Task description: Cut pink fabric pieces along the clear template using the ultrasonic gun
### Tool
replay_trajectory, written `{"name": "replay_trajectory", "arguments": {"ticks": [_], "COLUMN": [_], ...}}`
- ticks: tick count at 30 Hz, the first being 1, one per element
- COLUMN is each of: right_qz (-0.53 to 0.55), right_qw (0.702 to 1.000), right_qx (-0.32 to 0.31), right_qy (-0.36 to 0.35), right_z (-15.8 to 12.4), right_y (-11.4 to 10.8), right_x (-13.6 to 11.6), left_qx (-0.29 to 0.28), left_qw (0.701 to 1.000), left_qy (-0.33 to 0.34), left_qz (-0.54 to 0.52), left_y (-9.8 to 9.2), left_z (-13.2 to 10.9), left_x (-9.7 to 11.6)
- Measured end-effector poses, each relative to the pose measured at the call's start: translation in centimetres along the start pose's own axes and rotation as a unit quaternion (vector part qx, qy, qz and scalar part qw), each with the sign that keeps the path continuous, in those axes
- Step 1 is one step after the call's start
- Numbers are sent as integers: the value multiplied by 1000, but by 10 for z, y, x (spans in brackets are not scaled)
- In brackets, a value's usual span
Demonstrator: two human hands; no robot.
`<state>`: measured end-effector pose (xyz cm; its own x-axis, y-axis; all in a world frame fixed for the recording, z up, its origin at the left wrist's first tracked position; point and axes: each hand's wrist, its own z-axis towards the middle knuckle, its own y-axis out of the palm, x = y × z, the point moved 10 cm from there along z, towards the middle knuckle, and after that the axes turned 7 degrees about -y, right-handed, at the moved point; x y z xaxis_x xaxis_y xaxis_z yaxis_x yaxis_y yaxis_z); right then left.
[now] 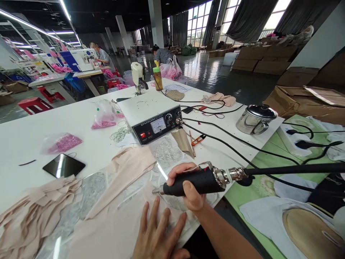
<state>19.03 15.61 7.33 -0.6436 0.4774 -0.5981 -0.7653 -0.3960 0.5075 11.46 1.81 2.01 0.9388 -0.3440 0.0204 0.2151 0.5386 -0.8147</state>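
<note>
My right hand (190,194) is wrapped around a black ultrasonic handpiece (198,181) with a metal connector and thick cable at its back. The handpiece's metal tip (157,191) points left, right at the edge of a pale pink fabric piece (107,225); whether it touches the cloth I cannot tell. My left hand (160,230) lies flat on that fabric just below the tip, fingers spread. Beneath the fabric is a clear plastic sheet with a grey pattern (165,153). A folded strip of the same pink cloth (132,162) lies beyond my hands.
A control box (159,124) with a dial stands behind, black cables trailing right. Orange-handled snips (198,139), a steel pot (256,120), a phone (64,165), bags of pink bits (64,143) and stacked pink cloth (35,219) surround the work. Two people sit farther off.
</note>
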Motion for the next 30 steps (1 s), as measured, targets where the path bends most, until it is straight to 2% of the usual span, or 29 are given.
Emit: {"name": "replay_trajectory", "arguments": {"ticks": [7,13,17,30], "right_qz": [-23,-41,-38,-57], "right_qw": [1000,999,999,997], "right_qx": [-12,-5,-9,-31], "right_qy": [-12,0,18,31], "right_z": [-1,-2,-2,-7], "right_y": [1,-10,-10,-10], "right_x": [-5,-35,-48,-45], "left_qx": [5,11,9,-9], "left_qw": [1000,999,1000,1000], "left_qy": [6,-15,-11,-5], "left_qz": [7,-28,-24,-5], "left_y": [-1,-1,-1,-1], "left_z": [1,-1,-2,-2], "left_x": [2,-3,-1,1]}}
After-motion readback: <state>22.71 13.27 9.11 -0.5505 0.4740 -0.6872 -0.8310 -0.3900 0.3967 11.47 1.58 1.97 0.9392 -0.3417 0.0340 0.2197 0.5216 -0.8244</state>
